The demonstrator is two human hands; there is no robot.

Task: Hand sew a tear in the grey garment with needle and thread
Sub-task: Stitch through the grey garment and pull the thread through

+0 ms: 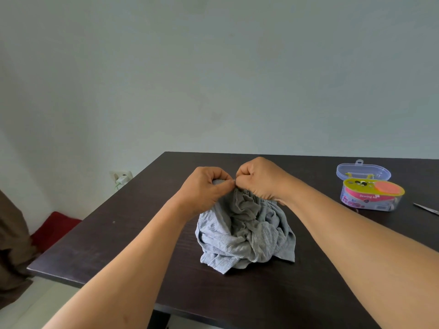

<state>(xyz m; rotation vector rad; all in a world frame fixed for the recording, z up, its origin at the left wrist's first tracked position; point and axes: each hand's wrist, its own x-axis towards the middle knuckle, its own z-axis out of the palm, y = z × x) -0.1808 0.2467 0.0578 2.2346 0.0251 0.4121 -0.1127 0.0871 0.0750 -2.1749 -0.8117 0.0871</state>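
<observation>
The grey garment (247,233) is bunched in a heap on the dark table (118,245), its top lifted off the surface. My left hand (204,188) grips a fold of the cloth at the top, fingers curled round it. My right hand (261,179) is curled tight beside it, fingertips pinching at the same spot, where a small glint of the needle (234,180) shows between the two hands. The thread is too thin to make out. The tear is hidden inside the folds.
An open sewing kit box (371,195) with a clear lid (363,171) stands at the right of the table. A metal tool tip (426,208), perhaps scissors, lies at the right edge. A wall socket with a plug (121,178) is left of the table.
</observation>
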